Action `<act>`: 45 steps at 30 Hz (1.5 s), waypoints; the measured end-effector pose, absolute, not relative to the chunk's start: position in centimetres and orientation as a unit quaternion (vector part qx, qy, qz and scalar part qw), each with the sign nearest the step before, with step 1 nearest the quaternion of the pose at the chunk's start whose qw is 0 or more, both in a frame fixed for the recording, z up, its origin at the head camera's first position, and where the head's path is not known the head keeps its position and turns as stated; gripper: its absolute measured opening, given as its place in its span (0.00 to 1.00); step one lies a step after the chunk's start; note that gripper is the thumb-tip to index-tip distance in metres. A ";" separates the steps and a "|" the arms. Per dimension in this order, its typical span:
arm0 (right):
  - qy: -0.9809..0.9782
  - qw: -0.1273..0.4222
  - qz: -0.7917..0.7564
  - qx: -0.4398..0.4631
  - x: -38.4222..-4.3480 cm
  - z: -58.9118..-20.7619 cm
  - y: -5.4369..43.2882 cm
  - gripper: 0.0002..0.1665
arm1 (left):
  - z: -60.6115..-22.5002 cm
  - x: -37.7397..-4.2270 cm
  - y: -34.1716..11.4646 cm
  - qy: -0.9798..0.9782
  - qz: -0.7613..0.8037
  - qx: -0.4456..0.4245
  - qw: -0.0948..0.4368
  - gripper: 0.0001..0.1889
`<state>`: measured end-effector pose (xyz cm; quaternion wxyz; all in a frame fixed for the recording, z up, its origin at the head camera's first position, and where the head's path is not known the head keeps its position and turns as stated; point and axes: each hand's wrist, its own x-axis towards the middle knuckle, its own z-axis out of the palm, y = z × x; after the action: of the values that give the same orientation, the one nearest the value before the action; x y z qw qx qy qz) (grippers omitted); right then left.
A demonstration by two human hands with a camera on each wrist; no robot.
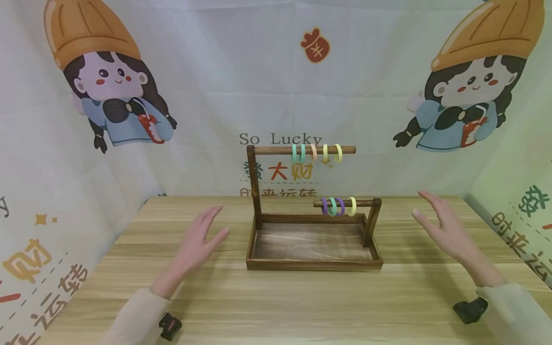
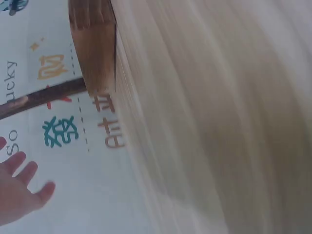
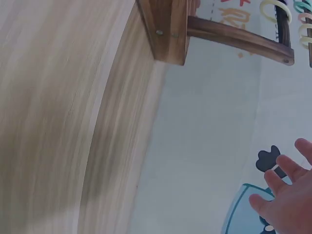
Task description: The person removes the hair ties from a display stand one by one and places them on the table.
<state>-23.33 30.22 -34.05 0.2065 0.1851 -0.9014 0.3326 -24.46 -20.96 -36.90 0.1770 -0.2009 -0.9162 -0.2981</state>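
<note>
A dark wooden rack with a tray base (image 1: pixel 315 264) stands in the middle of the table, between my hands. Its taller left post bears a long rod (image 1: pixel 276 150) with two teal rings (image 1: pixel 294 153), a peach ring (image 1: pixel 314 152) and two yellow rings (image 1: pixel 339 153). From the shorter right post a lower rod carries two purple rings (image 1: pixel 340 206), a teal ring (image 1: pixel 333 207) and a yellow ring (image 1: pixel 352 206). My left hand (image 1: pixel 201 238) hovers left of the rack, fingers extended, holding nothing. To the right, my right hand (image 1: pixel 444 232) is likewise raised with fingers spread, apart from the rack.
The wood-grain table (image 1: pixel 302 306) reaches back to a printed cloth backdrop (image 1: pixel 215 72) with cartoon figures and lettering. Cloth also hangs at both sides. A black strap device sits at each wrist, beside the pale sleeves (image 1: pixel 138 318).
</note>
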 end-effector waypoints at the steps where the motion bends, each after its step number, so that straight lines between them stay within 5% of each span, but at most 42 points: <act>1: -0.895 0.206 0.349 0.186 -23.3 -34.0 30.1 0.31 | -36.9 -24.5 -20.7 -0.906 -0.329 -0.203 0.174 0.30; 13: -0.865 0.191 0.434 0.165 -23.7 -34.0 28.7 0.27 | -34.9 -22.9 -16.8 -0.831 -0.496 -0.229 0.106 0.25; 23: -0.875 0.153 0.432 0.154 -24.5 -33.8 28.1 0.27 | -37.5 -25.6 -15.2 -0.830 -0.490 -0.256 0.071 0.26; 45: -0.871 0.116 0.437 0.190 -26.6 -33.8 25.4 0.23 | -37.1 -27.6 -10.2 -0.830 -0.481 -0.282 0.021 0.27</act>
<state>-26.56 25.39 -33.78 0.1161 0.1896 -0.8715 0.4371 -27.57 -10.19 -37.08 0.0209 -0.2817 -0.8301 -0.4807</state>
